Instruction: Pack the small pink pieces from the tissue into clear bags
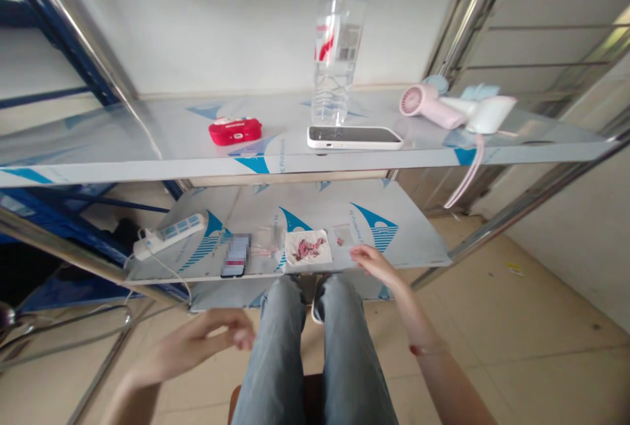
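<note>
My left hand (216, 336) hangs in the air left of my knees, its fingers bent toward the thumb. Motion smears the fingertips, so whether they hold anything cannot be told. Over the lower shelf's front right part, my right hand (371, 262) reaches in with fingers loosely stretched, and I see nothing in them. Just beyond its fingertips lies a small clear bag (343, 235) with a tiny red piece (339, 241) on or in it. Left of that sits a white square tray or cloth (295, 260) bearing a pile of red and pink beads (309, 249).
On the lower shelf are a phone (237, 254), another clear bag (268, 239) and a white power strip (170, 236). The upper shelf (172, 149) carries a red case (235, 131), a plastic bottle (337, 77), a white-edged phone (354, 137) and a pink handheld fan (433, 105).
</note>
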`<state>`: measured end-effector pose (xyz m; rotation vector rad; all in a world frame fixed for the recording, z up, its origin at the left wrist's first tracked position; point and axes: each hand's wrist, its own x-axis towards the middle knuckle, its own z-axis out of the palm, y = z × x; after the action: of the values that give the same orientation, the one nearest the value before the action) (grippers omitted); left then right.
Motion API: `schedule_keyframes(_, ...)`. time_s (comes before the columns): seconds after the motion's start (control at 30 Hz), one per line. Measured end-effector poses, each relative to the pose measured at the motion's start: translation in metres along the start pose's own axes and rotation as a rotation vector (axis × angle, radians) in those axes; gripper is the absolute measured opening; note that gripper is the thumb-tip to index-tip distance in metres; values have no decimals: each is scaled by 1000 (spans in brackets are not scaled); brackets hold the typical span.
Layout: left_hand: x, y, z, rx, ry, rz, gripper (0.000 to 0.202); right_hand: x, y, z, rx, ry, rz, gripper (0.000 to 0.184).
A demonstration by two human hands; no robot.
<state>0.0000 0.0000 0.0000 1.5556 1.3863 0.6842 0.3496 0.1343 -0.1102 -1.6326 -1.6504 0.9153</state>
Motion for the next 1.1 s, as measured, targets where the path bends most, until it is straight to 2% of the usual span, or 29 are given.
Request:
schedule_keyframes(0.03, 7, -2, 0, 3, -224, 19, 20, 14, -2, 16, -64, 29, 10, 21)
schedule_keyframes(0.07, 19, -5, 5, -32, -225, 31, 23, 27, -3, 33, -139, 81, 24, 26)
schedule_keyframes(0.13, 55, -17, 29, -216, -115, 39, 30, 49, -2, 64, -284, 219, 63, 39)
schedule_keyframes(0.17, 75, -26, 45, -351, -28, 29, 33, 56, 0, 76, -367, 247, 99, 44)
schedule_keyframes(0.23, 111, -47, 77, -509, 54, -18, 38, 65, 9, 90, -483, 286, 144, 44)
schedule_keyframes(0.3, 138, -67, 103, -596, 72, -42, 38, 68, 19, 93, -513, 299, 165, 34)
schedule_keyframes(0.4, 160, -85, 127, -651, 70, -59, 36, 67, 29, 86, -440, 338, 211, 29)
schedule_keyframes(0.47, 167, -88, 133, -646, 51, -43, 35, 63, 31, 81, -330, 413, 231, 28)
schedule_keyframes(0.53, 172, -89, 136, -639, 57, -32, 36, 55, 28, 80, -160, 532, 193, 26)
schedule_keyframes(0.63, 178, -88, 134, -689, 99, -65, 44, 33, 18, 86, 173, 613, 1, 22)
schedule_keyframes(0.7, 179, -89, 130, -786, 97, -108, 50, 14, 9, 93, 341, 531, -127, 20)
schedule_keyframes(0.77, 177, -88, 126, -862, 115, -112, 54, -5, -2, 101, 396, 383, -190, 17)
schedule_keyframes(0.87, 167, -87, 120, -812, 229, 25, 49, -25, -17, 108, 342, 160, -236, 14)
schedule_keyframes(0.97, 155, -83, 116, -672, 293, 113, 32, -30, -27, 110, 361, -50, -191, 13)
schedule_keyframes(1.1, 147, -78, 113, -552, 298, 123, 21, -21, -33, 113, 637, -224, 29, 35)
